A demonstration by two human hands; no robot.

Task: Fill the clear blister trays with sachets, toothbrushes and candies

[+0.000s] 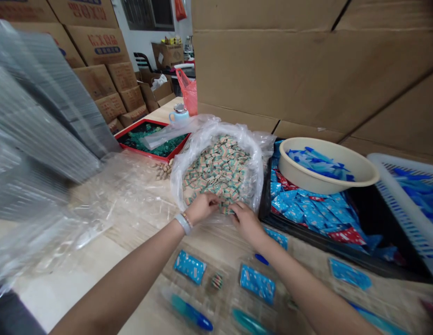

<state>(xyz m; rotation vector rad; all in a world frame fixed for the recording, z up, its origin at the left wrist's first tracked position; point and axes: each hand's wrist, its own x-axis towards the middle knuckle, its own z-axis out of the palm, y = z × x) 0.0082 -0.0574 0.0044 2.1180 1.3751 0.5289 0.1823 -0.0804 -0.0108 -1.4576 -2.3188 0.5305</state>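
A clear plastic bag with a rolled-down rim stands on the table, filled with small square pink-and-green printed pieces. My left hand is at its near edge, fingers curled in a pinch over the pieces. Close beside it, my right hand reaches in with bent fingertips pressed among the same pieces. Whatever sits between the fingers of either hand is too small to make out. Below my arms lie blue packets, a small striped piece and a teal-and-blue pointed object in blurred clear trays.
Stacked clear trays rise at the left. A red-rimmed tray holds green pieces. On the right, a cream basin rests over a black tray of packets, beside a white basket. Cardboard boxes wall the back.
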